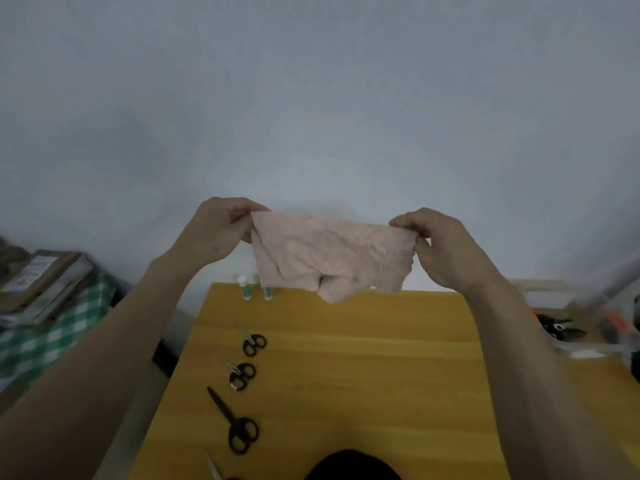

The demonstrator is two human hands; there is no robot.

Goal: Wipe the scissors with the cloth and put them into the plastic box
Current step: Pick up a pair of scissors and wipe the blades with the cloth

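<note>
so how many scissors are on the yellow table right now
4 in view, in a column on the table's left side: small scissors farthest, another small pair, large black scissors, and a pair cut off at the bottom edge. More may be hidden.

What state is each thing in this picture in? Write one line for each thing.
Left hand: pinches the cloth's left corner.
Right hand: pinches the cloth's right corner.
Pink cloth: held up, spread, above the table.
Far small scissors: flat on the table, blades closed.
Middle small scissors: flat, blades closed.
Large black scissors: flat, blades closed.
Two glue sticks: upright, capped.
Plastic box: right of the table, blurred, dark items inside.
</note>
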